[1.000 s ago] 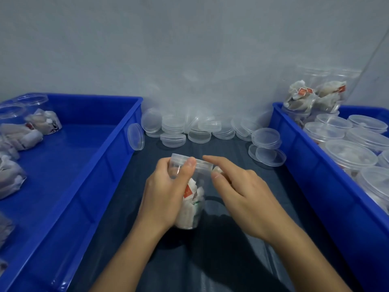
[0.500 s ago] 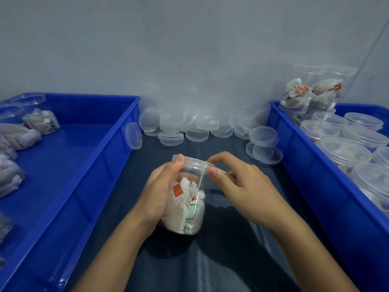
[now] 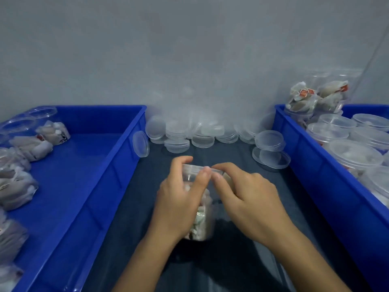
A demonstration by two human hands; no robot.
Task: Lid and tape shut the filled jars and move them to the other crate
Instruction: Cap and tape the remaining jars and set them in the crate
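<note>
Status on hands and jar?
Left hand grips lidded jar on the mat. Right hand pinches at its rim. Nothing blocking toward right crate.

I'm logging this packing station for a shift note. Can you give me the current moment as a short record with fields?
jar in work: clear filled jar standing on the dark mat, lid on
left hand: grips the jar's side, thumb at the lid rim
right hand: fingertips pinch at the lid edge
left crate: blue, open filled jars along its left side
right crate: blue, lidded jars inside
spare lids: piled against the wall between the crates
</note>
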